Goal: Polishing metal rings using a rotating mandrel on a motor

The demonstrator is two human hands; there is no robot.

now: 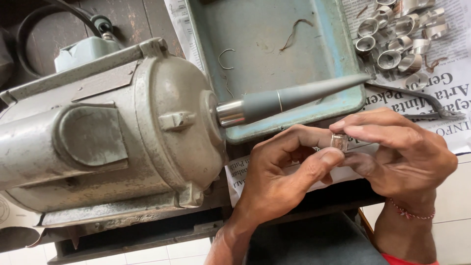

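Both forearms come up from the bottom edge, at roughly 6 and 5 o'clock, and meet in front of the motor. I see the left hand point(279, 172) palm-down, fingers curled, its thumb tip pressed on a small silver ring point(339, 142). The right hand point(397, 152) reaches in from 3 o'clock, fingers flat over the top of the ring, with a red cord bracelet point(411, 213) on the wrist. The hands are together, both pinched on the ring. It sits just below the tapered grey spindle point(304, 95), at its 5 o'clock and not touching. The spindle juts from the grey motor point(108, 132) over a blue-green tray point(274, 44). More silver rings point(400, 34) lie on newspaper point(451, 93) at 1 o'clock.
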